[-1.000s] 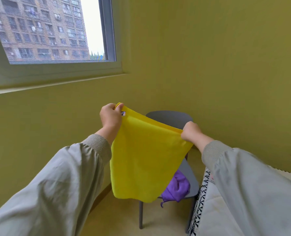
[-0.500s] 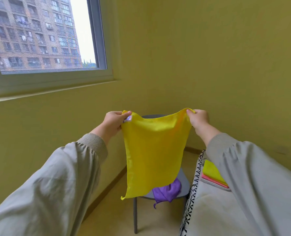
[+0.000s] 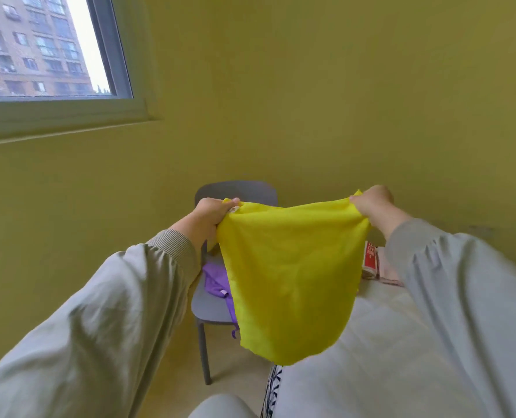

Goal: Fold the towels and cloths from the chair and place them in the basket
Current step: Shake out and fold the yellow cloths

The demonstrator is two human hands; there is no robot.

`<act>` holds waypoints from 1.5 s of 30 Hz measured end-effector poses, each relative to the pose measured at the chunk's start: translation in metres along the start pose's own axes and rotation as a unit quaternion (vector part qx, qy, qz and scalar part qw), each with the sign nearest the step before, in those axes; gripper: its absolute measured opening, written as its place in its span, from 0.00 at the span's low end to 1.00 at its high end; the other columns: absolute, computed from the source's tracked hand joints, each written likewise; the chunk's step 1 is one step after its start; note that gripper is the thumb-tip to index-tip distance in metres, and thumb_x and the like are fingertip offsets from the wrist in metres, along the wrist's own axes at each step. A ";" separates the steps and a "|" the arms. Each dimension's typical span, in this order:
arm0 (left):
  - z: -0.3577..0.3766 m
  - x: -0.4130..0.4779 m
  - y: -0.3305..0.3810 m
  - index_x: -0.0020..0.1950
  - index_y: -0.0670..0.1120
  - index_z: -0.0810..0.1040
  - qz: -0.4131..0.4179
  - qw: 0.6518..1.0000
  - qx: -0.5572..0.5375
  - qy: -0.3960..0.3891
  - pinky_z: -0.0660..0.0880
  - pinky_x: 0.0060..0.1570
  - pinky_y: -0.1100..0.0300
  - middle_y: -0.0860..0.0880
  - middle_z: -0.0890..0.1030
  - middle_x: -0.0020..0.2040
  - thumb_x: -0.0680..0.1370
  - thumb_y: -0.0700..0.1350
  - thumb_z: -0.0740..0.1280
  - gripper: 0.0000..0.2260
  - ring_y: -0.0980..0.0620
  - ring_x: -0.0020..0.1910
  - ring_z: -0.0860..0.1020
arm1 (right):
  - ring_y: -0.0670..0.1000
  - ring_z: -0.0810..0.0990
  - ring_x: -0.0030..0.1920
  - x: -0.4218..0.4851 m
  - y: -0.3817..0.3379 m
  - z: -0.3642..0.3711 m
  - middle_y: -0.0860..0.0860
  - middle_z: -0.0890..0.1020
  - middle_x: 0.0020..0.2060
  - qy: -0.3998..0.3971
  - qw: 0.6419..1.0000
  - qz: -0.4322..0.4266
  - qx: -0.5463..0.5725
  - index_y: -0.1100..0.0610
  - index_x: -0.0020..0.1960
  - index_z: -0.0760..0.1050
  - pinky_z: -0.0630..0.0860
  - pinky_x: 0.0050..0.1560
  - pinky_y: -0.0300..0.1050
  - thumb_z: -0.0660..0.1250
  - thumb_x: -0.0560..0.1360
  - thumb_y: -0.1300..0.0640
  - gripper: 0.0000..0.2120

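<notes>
A yellow cloth [image 3: 290, 273] hangs spread in the air between my hands. My left hand [image 3: 210, 214] grips its upper left corner and my right hand [image 3: 371, 203] grips its upper right corner. Behind and below it stands a grey chair [image 3: 211, 306] with a purple cloth [image 3: 217, 280] lying on the seat, partly hidden by the yellow cloth. No basket is in view.
A bed with a pale cover [image 3: 380, 342] and a black-and-white patterned edge lies at the lower right. A red-and-white item [image 3: 371, 258] sits on it near the wall. Yellow-green walls meet in a corner behind the chair; a window [image 3: 39, 46] is at the upper left.
My hands have moved right and spread wider, carrying the yellow cloth over the bed's edge. The view has turned right; the folded yellow and pink cloths on the bed are now hidden.
</notes>
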State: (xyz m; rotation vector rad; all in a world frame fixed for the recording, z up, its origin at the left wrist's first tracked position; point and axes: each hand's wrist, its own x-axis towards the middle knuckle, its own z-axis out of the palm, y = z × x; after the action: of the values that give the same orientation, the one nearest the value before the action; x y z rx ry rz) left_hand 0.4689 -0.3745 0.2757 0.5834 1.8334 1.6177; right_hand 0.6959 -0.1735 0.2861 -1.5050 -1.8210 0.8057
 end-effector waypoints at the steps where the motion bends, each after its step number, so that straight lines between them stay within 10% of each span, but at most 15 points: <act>1: 0.014 0.009 -0.009 0.54 0.45 0.77 0.010 0.999 0.048 0.021 0.77 0.43 0.57 0.47 0.78 0.45 0.76 0.48 0.70 0.10 0.49 0.42 0.77 | 0.62 0.75 0.63 0.009 0.015 -0.003 0.62 0.75 0.63 -0.005 1.000 0.013 -0.020 0.68 0.63 0.72 0.72 0.58 0.48 0.67 0.76 0.56 0.21; 4: 0.047 0.036 -0.038 0.35 0.45 0.71 0.040 0.981 0.187 0.028 0.68 0.26 0.62 0.46 0.68 0.30 0.77 0.48 0.68 0.13 0.50 0.26 0.66 | 0.62 0.74 0.63 0.032 0.056 0.000 0.63 0.75 0.63 -0.009 0.998 0.045 -0.054 0.69 0.63 0.72 0.71 0.58 0.48 0.66 0.77 0.57 0.20; 16: 0.148 0.136 -0.186 0.40 0.36 0.80 -0.014 0.904 0.425 -0.032 0.74 0.40 0.55 0.40 0.81 0.35 0.77 0.46 0.65 0.15 0.42 0.38 0.78 | 0.64 0.76 0.59 0.099 0.207 0.075 0.65 0.77 0.59 -0.026 0.986 0.147 -0.077 0.68 0.61 0.74 0.72 0.56 0.51 0.66 0.77 0.54 0.19; 21: 0.162 0.168 -0.212 0.38 0.42 0.76 -0.099 0.945 0.310 -0.034 0.77 0.31 0.57 0.48 0.79 0.28 0.80 0.43 0.61 0.12 0.53 0.21 0.77 | 0.46 0.78 0.20 0.129 0.233 0.108 0.61 0.82 0.40 -0.082 0.975 0.206 0.025 0.67 0.55 0.74 0.75 0.33 0.43 0.60 0.80 0.55 0.14; 27: 0.179 0.185 -0.217 0.50 0.41 0.77 -0.149 0.974 0.173 -0.005 0.75 0.32 0.57 0.42 0.79 0.44 0.82 0.42 0.59 0.08 0.49 0.33 0.78 | 0.59 0.82 0.51 0.150 0.250 0.124 0.64 0.81 0.53 -0.092 0.969 0.195 0.117 0.70 0.61 0.73 0.78 0.55 0.50 0.60 0.80 0.58 0.16; 32: 0.189 0.176 -0.226 0.62 0.37 0.74 -0.211 0.977 -0.033 -0.018 0.76 0.50 0.54 0.39 0.79 0.55 0.83 0.40 0.57 0.12 0.44 0.54 0.80 | 0.52 0.82 0.42 0.153 0.255 0.124 0.59 0.82 0.52 -0.077 0.958 0.210 0.179 0.64 0.65 0.72 0.76 0.42 0.43 0.60 0.80 0.51 0.20; 39: 0.182 0.133 -0.251 0.47 0.37 0.75 -0.283 0.926 -0.249 -0.019 0.79 0.43 0.55 0.39 0.79 0.45 0.81 0.47 0.58 0.14 0.45 0.43 0.79 | 0.50 0.82 0.29 0.112 0.279 0.119 0.55 0.81 0.39 -0.088 0.936 0.255 0.228 0.58 0.42 0.76 0.76 0.41 0.46 0.64 0.76 0.57 0.06; 45: 0.179 0.094 -0.290 0.62 0.34 0.73 -0.264 0.933 -0.234 0.071 0.77 0.47 0.56 0.42 0.77 0.42 0.77 0.30 0.64 0.14 0.49 0.39 0.77 | 0.53 0.78 0.36 0.069 0.315 0.100 0.56 0.77 0.36 -0.079 0.928 0.262 0.254 0.58 0.38 0.75 0.78 0.30 0.42 0.67 0.73 0.68 0.09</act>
State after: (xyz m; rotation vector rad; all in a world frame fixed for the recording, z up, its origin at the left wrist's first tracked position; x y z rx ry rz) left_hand 0.5477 -0.2271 -0.0361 -0.2295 1.4439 1.6483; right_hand 0.7944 -0.0613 -0.0165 -1.6076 -1.1630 1.5581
